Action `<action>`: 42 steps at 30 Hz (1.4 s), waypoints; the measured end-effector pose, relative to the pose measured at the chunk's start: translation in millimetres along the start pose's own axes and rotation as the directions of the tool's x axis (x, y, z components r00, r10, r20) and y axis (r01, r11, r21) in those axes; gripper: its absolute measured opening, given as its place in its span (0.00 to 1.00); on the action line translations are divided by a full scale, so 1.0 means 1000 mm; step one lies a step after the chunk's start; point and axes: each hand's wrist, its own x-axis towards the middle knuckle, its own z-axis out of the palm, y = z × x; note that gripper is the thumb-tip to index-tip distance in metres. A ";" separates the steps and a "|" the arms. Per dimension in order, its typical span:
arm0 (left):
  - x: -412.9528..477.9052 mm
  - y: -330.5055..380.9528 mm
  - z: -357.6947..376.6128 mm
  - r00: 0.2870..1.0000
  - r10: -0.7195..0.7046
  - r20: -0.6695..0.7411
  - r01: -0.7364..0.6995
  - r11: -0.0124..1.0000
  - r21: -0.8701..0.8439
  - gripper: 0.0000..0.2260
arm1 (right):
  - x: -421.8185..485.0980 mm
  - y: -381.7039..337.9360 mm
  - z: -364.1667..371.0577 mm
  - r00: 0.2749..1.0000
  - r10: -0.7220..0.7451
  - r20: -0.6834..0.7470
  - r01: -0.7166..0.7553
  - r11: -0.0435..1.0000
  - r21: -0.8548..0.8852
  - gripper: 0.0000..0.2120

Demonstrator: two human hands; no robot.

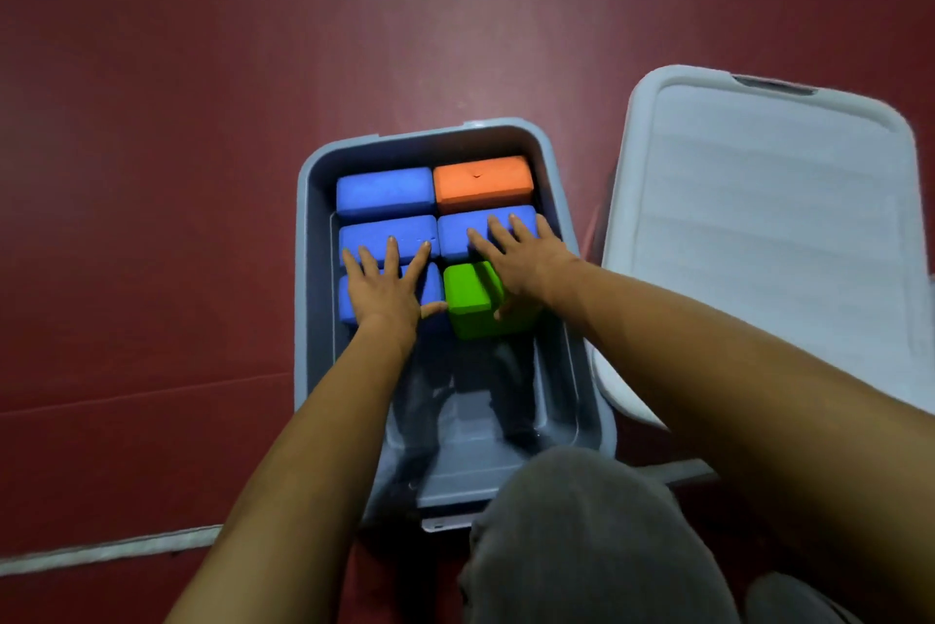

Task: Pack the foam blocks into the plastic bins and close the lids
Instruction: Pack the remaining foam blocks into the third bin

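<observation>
A grey plastic bin (pixel 311 279) stands open on the red floor. In its far half lie several foam blocks in two columns: a blue block (pixel 384 191) and an orange block (pixel 483 182) at the back, two more blue ones (pixel 374 234) (pixel 455 231) in the middle row, a blue one (pixel 430 287) and a green block (pixel 470 300) nearest me. My left hand (pixel 387 284) lies flat, fingers spread, on the left column's two nearer blue blocks. My right hand (pixel 516 259) lies flat across the middle-right blue block and the green block. Neither hand grips anything.
The bin's pale grey lid (pixel 759 229) lies flat on the floor to the right, its near-left corner touching the bin's rim. The bin's near half holds no blocks. My knee in grey trousers (pixel 587 537) overlaps the bin's near edge. A white line (pixel 101 550) crosses the floor at lower left.
</observation>
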 end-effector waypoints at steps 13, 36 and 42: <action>-0.077 0.036 -0.184 0.900 0.188 -0.393 -0.207 0.978 -0.005 0.40 | -0.164 0.043 -0.079 0.944 0.137 -0.301 -0.185 0.973 -0.137 0.11; -0.336 0.334 -0.403 0.429 0.724 -0.541 -0.577 0.680 0.452 0.40 | -0.595 0.213 0.044 0.487 0.848 -0.210 -0.787 0.530 0.316 0.27; -0.437 0.442 -0.419 0.210 0.859 -0.467 -0.660 0.477 0.581 0.40 | -0.709 0.219 0.116 0.290 0.955 -0.063 -0.860 0.289 0.422 0.29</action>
